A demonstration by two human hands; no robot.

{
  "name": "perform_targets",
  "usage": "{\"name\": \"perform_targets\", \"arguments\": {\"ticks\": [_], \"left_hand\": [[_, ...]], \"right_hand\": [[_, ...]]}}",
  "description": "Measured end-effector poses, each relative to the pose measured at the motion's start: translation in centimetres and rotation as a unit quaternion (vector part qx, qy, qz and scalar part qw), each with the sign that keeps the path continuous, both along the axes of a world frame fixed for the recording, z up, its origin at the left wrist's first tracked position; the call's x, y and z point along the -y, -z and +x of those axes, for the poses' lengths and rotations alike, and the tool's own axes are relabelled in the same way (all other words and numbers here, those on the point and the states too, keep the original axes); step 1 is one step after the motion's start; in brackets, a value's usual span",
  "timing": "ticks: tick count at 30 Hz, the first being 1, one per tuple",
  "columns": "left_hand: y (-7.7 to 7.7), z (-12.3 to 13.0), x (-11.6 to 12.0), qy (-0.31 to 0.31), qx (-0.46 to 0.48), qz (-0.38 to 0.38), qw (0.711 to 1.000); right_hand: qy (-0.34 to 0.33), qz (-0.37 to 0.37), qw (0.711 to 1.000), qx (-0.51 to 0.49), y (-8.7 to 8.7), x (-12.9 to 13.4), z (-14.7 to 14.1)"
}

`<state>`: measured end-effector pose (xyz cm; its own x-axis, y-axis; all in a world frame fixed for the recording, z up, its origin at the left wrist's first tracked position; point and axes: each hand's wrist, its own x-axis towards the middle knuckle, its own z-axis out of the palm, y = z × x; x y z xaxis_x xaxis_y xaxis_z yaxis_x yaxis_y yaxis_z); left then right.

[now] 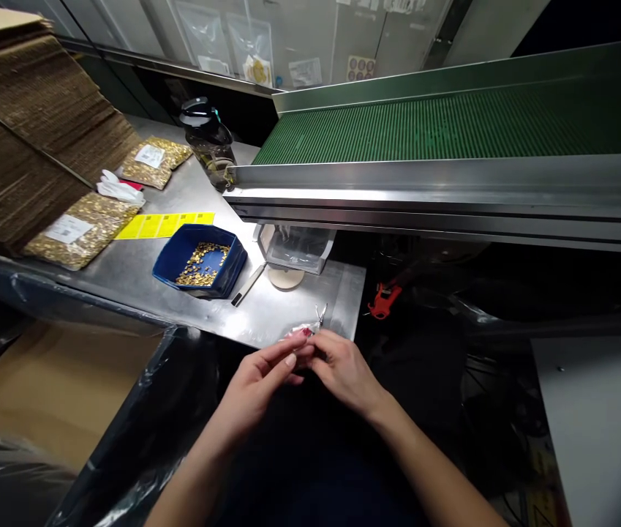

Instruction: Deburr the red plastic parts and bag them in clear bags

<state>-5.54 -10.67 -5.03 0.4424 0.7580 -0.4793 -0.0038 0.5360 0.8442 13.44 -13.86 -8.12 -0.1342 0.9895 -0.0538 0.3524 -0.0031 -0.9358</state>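
My left hand [260, 375] and my right hand [347, 369] meet at the table's front edge, with fingertips pinched close together. Between and just beyond the fingers shows a small whitish, crinkled piece with a red spot [306, 332]; its kind is unclear. A slim metal tool with two spread tips [321, 315] sticks up right behind my right fingers, its other end hidden. Farther left stands a blue bin [163, 272] holding small gold-coloured metal pieces. A pen-like marker [249, 284] lies beside it, near a round cream disc [286, 278] and a clear grey tray [321, 260].
A green ribbed conveyor [398, 132] with a metal side rail crosses the back right. Bags of gold pieces [93, 227], yellow labels [164, 225], a dark bottle [208, 139] and stacked cardboard [30, 124] occupy the left. A red-handled tool [384, 300] hangs right; a black-lined box [69, 380] stands front left.
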Motion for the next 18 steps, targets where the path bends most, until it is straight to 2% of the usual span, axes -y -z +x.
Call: {"name": "perform_targets", "arguments": {"ticks": [3, 5, 7, 9, 12, 14, 15, 16, 18], "left_hand": [[-1.8, -2.7, -1.1, 0.058, -0.104, 0.121, 0.986], [-2.6, -4.0, -0.8, 0.092, -0.155, 0.22, 0.959], [-2.7, -4.4, 0.6, 0.144, -0.168, 0.285, 0.933], [-2.2, -4.2, 2.7, 0.165, -0.148, 0.29, 0.931], [-0.9, -3.6, 5.8, 0.074, -0.119, 0.287, 0.948], [-0.1, -3.8, 7.2, 0.009, -0.105, 0.288, 0.952], [0.3, -4.1, 7.6, -0.017, -0.098, 0.291, 0.951], [0.5, -4.4, 7.9, -0.039, -0.092, 0.295, 0.95], [1.0, -5.1, 8.3, -0.067, -0.09, 0.3, 0.947]], "right_hand": [[-0.079, -0.01, 0.995, -0.067, -0.9, -0.8, 0.7], [-0.119, -0.038, 0.984, -0.127, -1.9, -0.9, 0.7], [-0.112, -0.085, 0.968, -0.208, -2.8, -0.7, 0.0], [-0.074, -0.147, 0.94, -0.301, -3.1, -0.2, -1.3], [-0.014, -0.248, 0.878, -0.41, -2.6, 0.7, -3.3], [0.032, -0.306, 0.849, -0.43, -1.9, 1.0, -4.5], [0.044, -0.322, 0.849, -0.416, -1.6, 1.2, -5.0], [0.05, -0.326, 0.862, -0.385, -1.3, 1.3, -5.4], [0.028, -0.303, 0.908, -0.289, -0.9, 1.7, -6.3]]}}
